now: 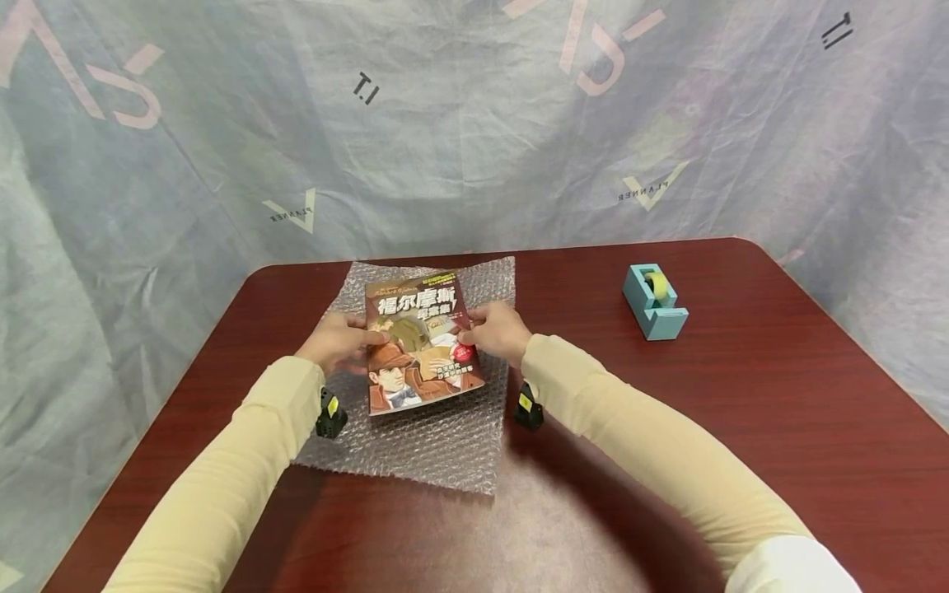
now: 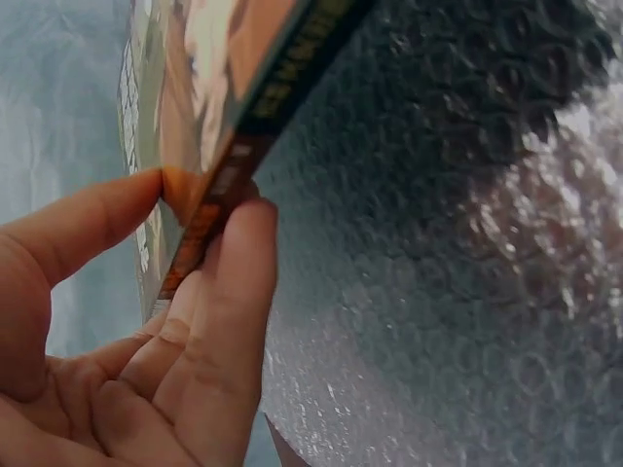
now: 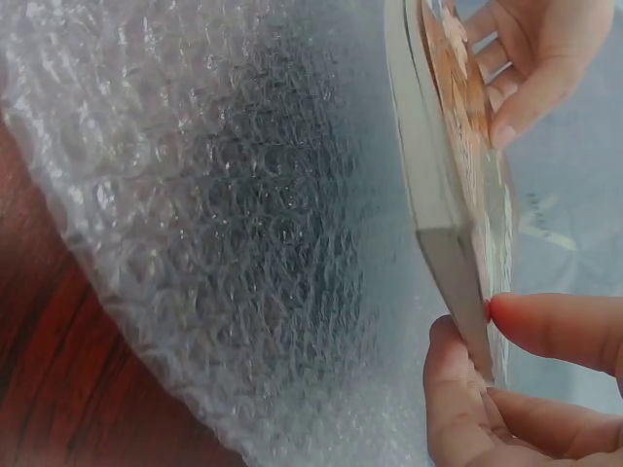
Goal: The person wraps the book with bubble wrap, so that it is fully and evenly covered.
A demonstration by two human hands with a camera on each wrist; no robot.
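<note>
A paperback book [image 1: 423, 346] with an illustrated cover and large white Chinese characters is held face up by both hands. My left hand [image 1: 337, 339] pinches its left side, thumb on the cover and fingers beneath the spine, as the left wrist view shows. On the right side my right hand [image 1: 500, 331] grips the page edge the same way, thumb on top. Under the book lies a sheet of clear bubble wrap [image 1: 445, 457], spread on the table. In both wrist views the book is raised off the bubble wrap [image 3: 214, 214], with a gap below it.
A light blue tape dispenser [image 1: 656, 303] with a yellow roll stands at the right rear of the dark red wooden table [image 1: 749, 395]. Behind the table hangs a grey printed cloth [image 1: 474, 165]. A small black device [image 1: 529, 408] sits at each wrist.
</note>
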